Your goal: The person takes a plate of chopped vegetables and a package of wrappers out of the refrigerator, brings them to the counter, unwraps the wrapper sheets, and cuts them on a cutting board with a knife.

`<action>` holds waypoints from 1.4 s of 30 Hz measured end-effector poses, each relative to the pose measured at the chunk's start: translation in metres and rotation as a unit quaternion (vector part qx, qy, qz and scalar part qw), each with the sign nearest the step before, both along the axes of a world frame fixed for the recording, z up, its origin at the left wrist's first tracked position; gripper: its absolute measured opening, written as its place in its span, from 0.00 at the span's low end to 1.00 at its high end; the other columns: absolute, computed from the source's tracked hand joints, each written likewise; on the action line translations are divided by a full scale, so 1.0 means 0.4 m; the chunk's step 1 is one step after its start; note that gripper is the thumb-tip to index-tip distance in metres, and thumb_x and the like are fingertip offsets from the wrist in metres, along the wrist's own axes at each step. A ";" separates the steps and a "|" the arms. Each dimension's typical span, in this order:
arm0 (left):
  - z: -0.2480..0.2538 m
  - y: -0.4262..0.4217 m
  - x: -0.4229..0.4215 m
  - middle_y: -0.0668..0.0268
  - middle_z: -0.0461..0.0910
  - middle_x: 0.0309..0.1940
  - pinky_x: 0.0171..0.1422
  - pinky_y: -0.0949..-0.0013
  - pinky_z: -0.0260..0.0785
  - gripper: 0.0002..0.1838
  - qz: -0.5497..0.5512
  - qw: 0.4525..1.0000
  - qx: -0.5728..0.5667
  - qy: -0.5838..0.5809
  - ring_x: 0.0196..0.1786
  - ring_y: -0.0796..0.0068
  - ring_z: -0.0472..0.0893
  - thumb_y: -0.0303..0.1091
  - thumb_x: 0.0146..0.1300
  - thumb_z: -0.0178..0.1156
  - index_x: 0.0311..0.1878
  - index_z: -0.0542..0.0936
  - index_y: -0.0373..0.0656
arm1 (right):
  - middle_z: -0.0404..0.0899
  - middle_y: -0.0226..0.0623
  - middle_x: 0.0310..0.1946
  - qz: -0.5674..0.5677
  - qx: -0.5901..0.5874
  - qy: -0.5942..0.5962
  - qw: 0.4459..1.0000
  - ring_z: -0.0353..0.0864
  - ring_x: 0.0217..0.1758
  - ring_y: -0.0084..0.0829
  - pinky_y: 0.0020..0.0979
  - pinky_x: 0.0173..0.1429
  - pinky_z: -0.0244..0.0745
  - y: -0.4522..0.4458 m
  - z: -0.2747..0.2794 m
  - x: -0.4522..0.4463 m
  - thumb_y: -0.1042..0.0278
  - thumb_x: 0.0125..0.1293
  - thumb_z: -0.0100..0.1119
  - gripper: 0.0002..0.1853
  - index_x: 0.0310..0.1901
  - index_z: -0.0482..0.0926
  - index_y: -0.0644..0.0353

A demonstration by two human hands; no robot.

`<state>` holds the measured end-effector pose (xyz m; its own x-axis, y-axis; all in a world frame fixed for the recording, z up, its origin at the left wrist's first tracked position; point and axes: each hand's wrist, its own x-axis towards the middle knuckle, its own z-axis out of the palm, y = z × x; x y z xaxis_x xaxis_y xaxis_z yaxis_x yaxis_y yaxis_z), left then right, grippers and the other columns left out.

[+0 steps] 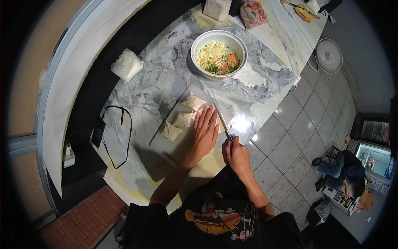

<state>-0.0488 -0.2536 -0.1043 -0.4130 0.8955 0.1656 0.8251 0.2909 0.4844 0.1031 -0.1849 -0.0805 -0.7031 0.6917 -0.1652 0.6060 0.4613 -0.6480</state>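
My left hand [204,132] lies with its fingers stretched out over a pale, flat piece [204,111] on a whitish cutting board [158,143]. The fingers cover most of that piece. Beside them on the board are several pale, roughly triangular pieces [183,119] that look like tofu or folded dough; I cannot tell which. Closed round the dark handle of a long knife [220,113] is my right hand [238,155]. The blade points away from me, just right of my left fingertips; whether it touches the piece is unclear.
Beyond the board stands a white bowl [243,63] of shredded carrot, greens and pale bits. A plastic bag of white stuff [126,66] and a phone-like black device [98,132] with a strap are at left. Across the tiled floor, a person [350,168] bends over a box.
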 end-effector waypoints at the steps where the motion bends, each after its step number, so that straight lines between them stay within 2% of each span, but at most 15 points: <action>1: -0.001 0.002 0.004 0.48 0.58 0.73 0.78 0.50 0.43 0.30 0.001 1.000 -0.002 -0.002 0.76 0.50 0.56 0.34 0.68 0.51 0.71 0.61 0.31 | 0.75 0.57 0.17 0.001 -0.002 -0.002 1.000 0.76 0.23 0.61 0.53 0.27 0.70 0.002 -0.001 0.001 0.69 0.70 0.52 0.09 0.38 0.65 0.65; 3: -0.004 0.007 0.011 0.48 0.57 0.73 0.79 0.51 0.43 0.30 0.019 1.000 0.005 -0.001 0.76 0.51 0.56 0.32 0.68 0.49 0.70 0.60 0.29 | 0.77 0.57 0.19 0.020 0.006 -0.014 1.000 0.78 0.23 0.60 0.53 0.27 0.72 0.006 0.000 0.001 0.66 0.72 0.49 0.11 0.39 0.65 0.66; 12: -0.009 0.024 0.025 0.50 0.57 0.73 0.78 0.48 0.43 0.31 0.050 0.998 -0.035 0.012 0.76 0.52 0.54 0.35 0.67 0.52 0.70 0.60 0.30 | 0.79 0.57 0.25 0.040 -0.009 -0.056 0.998 0.80 0.26 0.59 0.52 0.28 0.73 0.020 0.032 0.002 0.66 0.71 0.50 0.11 0.39 0.65 0.66; 25: 0.010 0.033 0.040 0.50 0.58 0.72 0.78 0.46 0.43 0.32 0.061 0.995 -0.061 0.045 0.76 0.53 0.55 0.37 0.65 0.54 0.69 0.62 0.29 | 0.78 0.56 0.22 0.046 -0.014 -0.055 0.997 0.80 0.24 0.58 0.51 0.27 0.74 0.018 0.036 -0.007 0.66 0.72 0.51 0.12 0.38 0.65 0.67; 27: 0.011 0.037 0.038 0.45 0.57 0.72 0.77 0.43 0.44 0.32 0.054 0.996 -0.057 0.038 0.76 0.47 0.55 0.35 0.65 0.53 0.68 0.60 0.25 | 0.78 0.57 0.21 0.045 -0.021 -0.046 0.998 0.80 0.24 0.58 0.50 0.27 0.74 0.017 0.033 -0.011 0.66 0.72 0.50 0.12 0.38 0.65 0.67; 34: 0.016 0.036 0.036 0.45 0.57 0.72 0.77 0.43 0.44 0.33 0.051 0.997 -0.055 0.025 0.76 0.47 0.54 0.34 0.64 0.53 0.69 0.59 0.25 | 0.77 0.56 0.21 0.041 -0.026 -0.050 0.998 0.80 0.24 0.57 0.50 0.27 0.75 0.001 0.024 -0.017 0.66 0.72 0.50 0.12 0.37 0.64 0.68; 37: 0.007 0.033 0.036 0.49 0.57 0.73 0.78 0.46 0.43 0.34 0.063 0.996 -0.054 0.042 0.76 0.52 0.55 0.36 0.63 0.55 0.70 0.60 0.29 | 0.77 0.57 0.21 0.045 -0.024 -0.047 0.998 0.80 0.24 0.57 0.49 0.26 0.75 -0.002 0.023 -0.017 0.66 0.72 0.50 0.12 0.37 0.64 0.68; 39: 0.007 0.033 0.035 0.44 0.57 0.72 0.77 0.43 0.45 0.33 0.051 0.998 -0.040 0.026 0.75 0.46 0.55 0.33 0.64 0.53 0.69 0.59 0.24 | 0.77 0.56 0.21 0.047 -0.020 -0.050 0.997 0.80 0.23 0.56 0.49 0.26 0.75 0.000 0.026 -0.016 0.66 0.72 0.50 0.12 0.37 0.64 0.68; 42: 0.019 0.034 0.034 0.43 0.57 0.71 0.77 0.43 0.46 0.33 0.048 0.997 -0.046 0.025 0.75 0.46 0.55 0.33 0.65 0.52 0.69 0.59 0.24 | 0.77 0.56 0.21 0.047 -0.021 -0.044 0.998 0.80 0.23 0.56 0.49 0.26 0.75 0.000 0.021 -0.014 0.66 0.72 0.50 0.12 0.37 0.64 0.68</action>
